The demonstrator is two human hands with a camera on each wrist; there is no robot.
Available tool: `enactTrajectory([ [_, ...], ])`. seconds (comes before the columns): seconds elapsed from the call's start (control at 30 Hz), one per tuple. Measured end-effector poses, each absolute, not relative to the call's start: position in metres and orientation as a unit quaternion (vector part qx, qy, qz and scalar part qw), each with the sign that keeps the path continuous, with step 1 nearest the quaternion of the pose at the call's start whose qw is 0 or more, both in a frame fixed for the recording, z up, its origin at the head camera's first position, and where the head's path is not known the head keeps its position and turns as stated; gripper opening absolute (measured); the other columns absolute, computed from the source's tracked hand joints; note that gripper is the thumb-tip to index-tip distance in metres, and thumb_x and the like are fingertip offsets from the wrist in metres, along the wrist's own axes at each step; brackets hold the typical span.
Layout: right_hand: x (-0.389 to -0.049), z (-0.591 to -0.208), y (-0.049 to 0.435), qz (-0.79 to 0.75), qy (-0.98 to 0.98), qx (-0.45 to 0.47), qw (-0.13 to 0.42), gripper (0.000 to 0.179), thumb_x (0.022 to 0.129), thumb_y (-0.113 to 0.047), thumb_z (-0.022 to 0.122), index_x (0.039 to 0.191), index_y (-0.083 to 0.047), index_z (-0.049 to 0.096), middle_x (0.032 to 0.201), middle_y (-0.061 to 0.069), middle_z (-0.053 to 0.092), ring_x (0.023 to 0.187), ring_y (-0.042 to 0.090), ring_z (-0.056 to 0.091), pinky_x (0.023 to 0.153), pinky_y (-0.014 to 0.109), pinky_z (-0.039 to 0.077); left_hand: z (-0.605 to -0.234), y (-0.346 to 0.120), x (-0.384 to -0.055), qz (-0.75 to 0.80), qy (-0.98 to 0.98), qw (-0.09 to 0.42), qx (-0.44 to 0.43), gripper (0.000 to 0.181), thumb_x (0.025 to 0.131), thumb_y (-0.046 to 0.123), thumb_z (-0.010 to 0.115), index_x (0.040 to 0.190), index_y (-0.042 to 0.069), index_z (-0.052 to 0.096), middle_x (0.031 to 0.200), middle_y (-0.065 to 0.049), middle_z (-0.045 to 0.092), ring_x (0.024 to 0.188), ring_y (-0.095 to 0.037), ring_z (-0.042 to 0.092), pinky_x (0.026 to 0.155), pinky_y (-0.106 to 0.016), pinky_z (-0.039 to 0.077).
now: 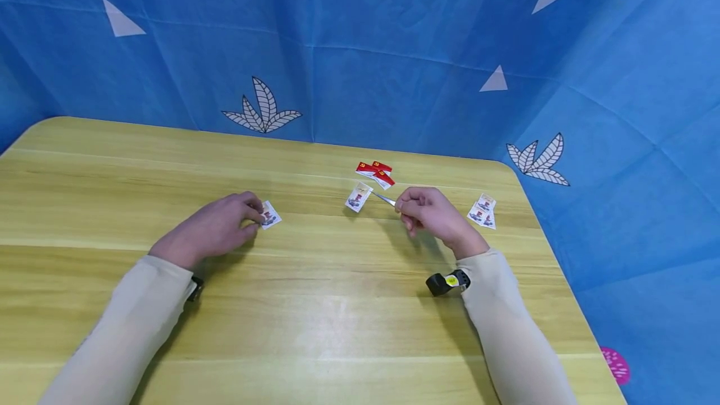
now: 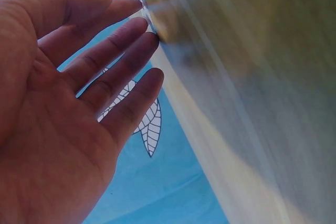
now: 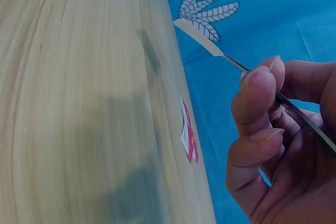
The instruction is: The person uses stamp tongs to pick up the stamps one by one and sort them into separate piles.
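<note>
My right hand (image 1: 430,214) pinches a pair of thin metal tweezers (image 1: 385,199) between thumb and fingers. Their tips grip a corner of a small white stamp-like paper (image 1: 359,197), printed with a picture, which hangs above the table with a shadow below. In the right wrist view the paper (image 3: 199,38) appears nearly edge-on at the tweezers (image 3: 307,121). On the left, the fingertips of my left hand (image 1: 222,224) touch a similar paper (image 1: 270,215) lying on the table and partly cover it. The left wrist view shows those fingers nearly straight.
Several red-and-white papers (image 1: 375,172) lie overlapping near the table's back edge. Right of my right hand is a group of printed white papers (image 1: 482,211). Behind the wooden table (image 1: 315,305) hangs a blue patterned cloth (image 1: 371,92).
</note>
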State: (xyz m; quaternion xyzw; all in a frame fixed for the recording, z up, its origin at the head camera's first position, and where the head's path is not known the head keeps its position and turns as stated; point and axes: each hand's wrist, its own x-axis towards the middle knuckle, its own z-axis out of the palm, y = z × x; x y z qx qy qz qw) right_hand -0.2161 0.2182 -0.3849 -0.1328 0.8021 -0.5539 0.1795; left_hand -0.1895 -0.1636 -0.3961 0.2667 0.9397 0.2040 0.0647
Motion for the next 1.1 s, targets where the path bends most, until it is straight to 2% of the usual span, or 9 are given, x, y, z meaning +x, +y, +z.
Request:
enactTrajectory([
  [0.47,-0.21,-0.388,0.246,-0.55,0.806,-0.12,0.182,0.024,0.102,-0.007,0.044,0.102,0.016,0.051,0.068,0.013,0.052,0.054,0.02,0.053,0.055,0.032,0.051,-0.396,-0.162,-0.19,0.21,0.938,0.069,0.266,0.02,0.092,0.0,0.059,0.106,-0.006,0.073,0.117,-0.018,0.058,0.108,-0.035,0.057,0.093,-0.051,0.047],
  [0.7,-0.21,-0.387,0.253,-0.533,0.816,-0.134,0.178,0.024,0.101,-0.008,0.044,0.103,0.015,0.052,0.067,0.012,0.052,0.053,0.023,0.055,0.054,0.033,0.045,-0.395,-0.161,-0.19,0.213,0.938,0.069,0.265,0.023,0.091,-0.002,0.055,0.106,-0.006,0.073,0.115,-0.017,0.059,0.106,-0.034,0.058,0.092,-0.05,0.047],
  [1.1,-0.21,-0.388,0.27,-0.516,0.833,-0.118,0.159,0.024,0.101,-0.01,0.048,0.101,0.013,0.054,0.067,0.011,0.054,0.055,0.025,0.058,0.054,0.032,0.042,-0.395,-0.162,-0.187,0.215,0.942,0.073,0.248,0.022,0.095,0.006,0.057,0.11,-0.005,0.069,0.12,-0.018,0.057,0.112,-0.037,0.055,0.096,-0.053,0.044],
])
